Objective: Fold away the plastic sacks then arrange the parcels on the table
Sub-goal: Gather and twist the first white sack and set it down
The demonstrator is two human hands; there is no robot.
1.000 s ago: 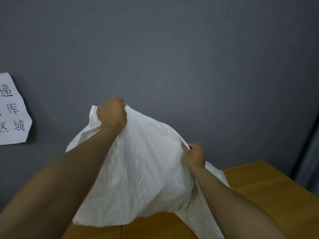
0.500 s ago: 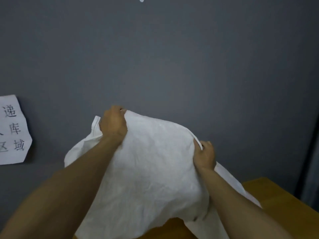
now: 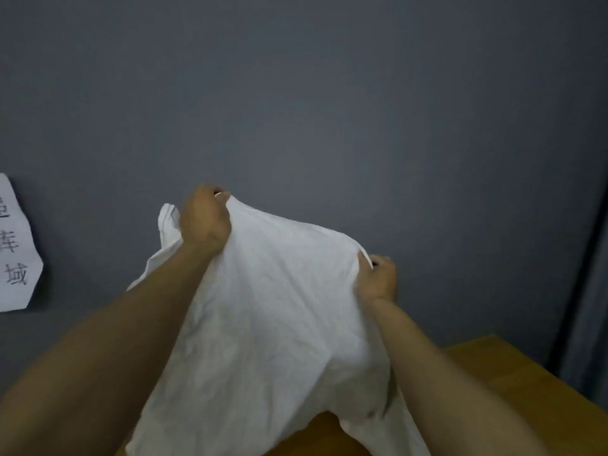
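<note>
Sack-folding step: a crumpled white plastic sack (image 3: 279,324) hangs over the light wooden surface (image 3: 513,383), left of its far corner, its top edge gripped by the left hand (image 3: 205,222) and right hand (image 3: 376,278). Next, likely, the hands must meet to halve it.

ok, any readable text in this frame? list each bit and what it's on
"域": bottom character on the paper sign on the grey wall, clear.
"库": character above it, left part cut by the frame edge, so likely only.
Top character: mostly cut off, unreadable.
No print visible on the white sack.
</note>
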